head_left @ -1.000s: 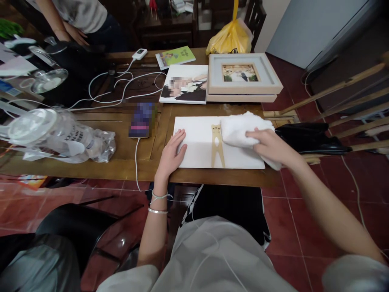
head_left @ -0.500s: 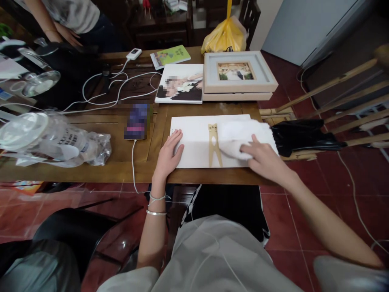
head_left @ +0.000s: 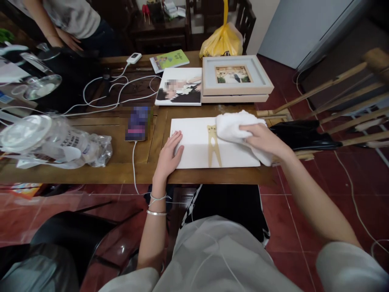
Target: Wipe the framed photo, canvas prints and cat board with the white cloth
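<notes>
A white board lies near the front edge of the wooden table, with a tan, clothespin-shaped figure on its middle. My left hand rests on the board's left edge, its fingers stretched out and nothing in them. At the right, my right hand grips a white cloth over the board's upper right part. The cloth covers that corner and drapes past the right edge. Its near side touches the top of the tan figure or lies just beside it.
Behind the board are a photo panel, stacked frames, a green booklet and a yellow bag. A phone on a cable and a plastic-wrapped container lie left. A person stands beyond the table.
My right hand has moved up slightly with the white cloth, which is now bunched higher and uncovers the board's lower right part. My left hand stays put.
</notes>
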Demonstrator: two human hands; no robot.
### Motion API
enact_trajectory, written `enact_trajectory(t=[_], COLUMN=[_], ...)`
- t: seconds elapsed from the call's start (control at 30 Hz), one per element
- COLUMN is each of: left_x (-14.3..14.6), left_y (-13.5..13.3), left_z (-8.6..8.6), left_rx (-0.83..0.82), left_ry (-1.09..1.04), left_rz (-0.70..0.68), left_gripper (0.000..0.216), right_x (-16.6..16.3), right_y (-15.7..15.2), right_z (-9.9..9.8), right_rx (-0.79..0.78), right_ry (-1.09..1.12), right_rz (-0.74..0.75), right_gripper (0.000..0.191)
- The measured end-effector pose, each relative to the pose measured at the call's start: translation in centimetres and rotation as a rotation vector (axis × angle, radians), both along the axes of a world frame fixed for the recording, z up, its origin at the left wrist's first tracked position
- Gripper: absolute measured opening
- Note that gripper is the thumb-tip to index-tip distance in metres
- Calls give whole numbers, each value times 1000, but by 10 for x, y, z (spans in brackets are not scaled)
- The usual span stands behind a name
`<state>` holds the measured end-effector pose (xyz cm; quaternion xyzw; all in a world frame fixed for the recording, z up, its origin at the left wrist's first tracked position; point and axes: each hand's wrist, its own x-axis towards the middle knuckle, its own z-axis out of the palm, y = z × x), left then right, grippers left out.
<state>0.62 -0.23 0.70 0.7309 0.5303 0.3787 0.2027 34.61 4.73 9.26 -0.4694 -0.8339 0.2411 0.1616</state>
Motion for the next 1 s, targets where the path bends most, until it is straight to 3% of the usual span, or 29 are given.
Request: enact_trajectory(t=[0.1, 0.2, 0.33, 0.5, 0.63, 0.73, 1.0], left_x=[0, -1, -1, 0, 1, 0, -2], left_y=[1, 1, 0, -1, -1, -1, 1], left_z=[-1, -2, -2, 1, 2, 1, -2], left_rx=[-1, 3, 12, 6, 1, 2, 3], left_ry=[-6, -8, 8, 17, 11, 20, 40], left_rz=[-1, -4, -4, -5, -5, -8, -11], left_gripper=[43, 43, 43, 42, 43, 43, 44], right_x=[-33, -64, -81, -72, -68, -69, -95], right_y=[32, 27, -28, -114, -137, -112, 12], right_z=[-4, -7, -12, -7, -1, -1, 1], right_rx=[59, 42, 28, 60, 11, -28, 23], right_ry=[24, -41, -143, -150, -127, -93, -157], right_rz=[-48, 21, 170, 332, 386, 338, 101], right_gripper=[18, 33, 52, 54, 55, 57, 42])
